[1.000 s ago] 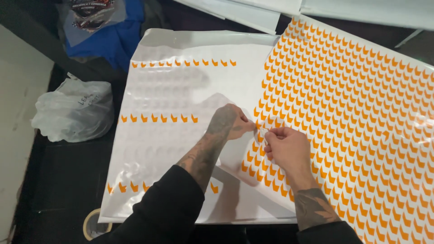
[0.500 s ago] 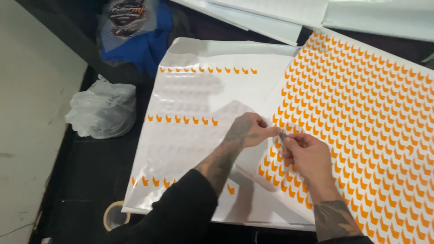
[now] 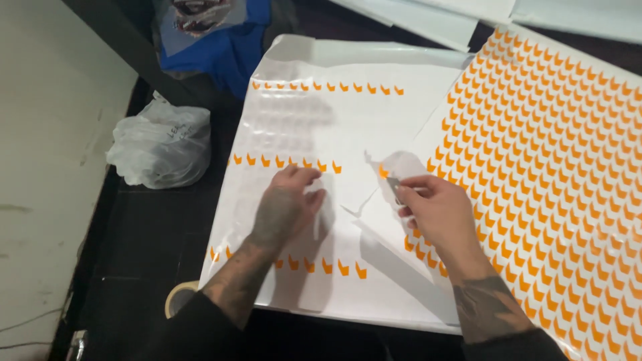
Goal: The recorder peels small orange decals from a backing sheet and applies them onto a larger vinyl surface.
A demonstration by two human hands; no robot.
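Note:
My left hand (image 3: 287, 204) lies flat, fingers spread, on a glossy white sheet (image 3: 374, 127) that carries three sparse rows of small orange stickers. My right hand (image 3: 438, 214) pinches a thin tool, likely tweezers (image 3: 394, 189), with one small orange sticker (image 3: 383, 171) at its tip. That sticker hangs over the seam between the white sheet and a large sheet (image 3: 555, 174) densely covered with orange stickers on the right. A curled flap of clear backing lifts up beside the tool.
A crumpled clear plastic bag (image 3: 160, 144) sits on the dark table at left. A tape roll (image 3: 179, 297) lies near my left forearm. Blue cloth with a bag on it (image 3: 214, 33) is at the back, white sheets (image 3: 468, 13) top right.
My hands have come apart. The left hand moved left and flattened on the white sheet; the right hand lifted away with a sticker at the tool's tip.

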